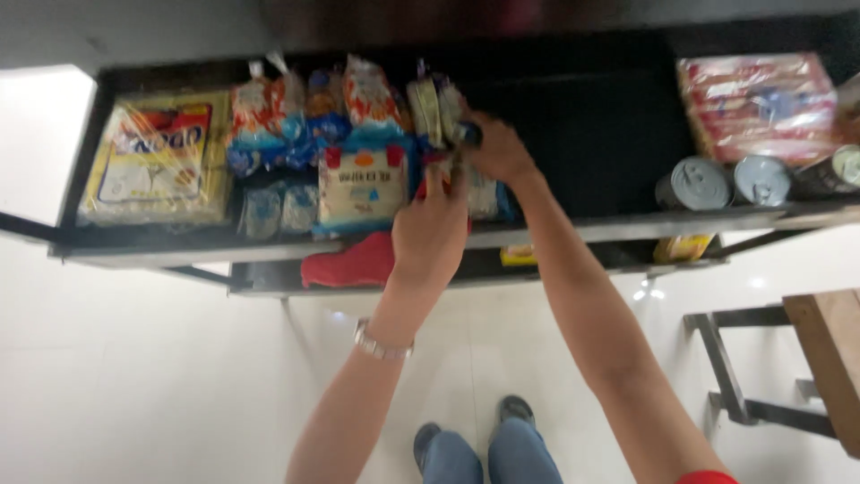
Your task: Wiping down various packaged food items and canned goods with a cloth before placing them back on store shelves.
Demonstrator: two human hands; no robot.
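Both hands grip packets: left hand (430, 229) clasps a red-edged one, right hand (497, 151) pinches a farther packet on the shelf (573, 231); arranging stock, steadying needed.

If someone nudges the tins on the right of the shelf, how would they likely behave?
The tins look like lidded metal cans, so probably rigid and heavy for their size. They seem to lie on their sides, ends facing out, so a push might roll them along the black shelf.
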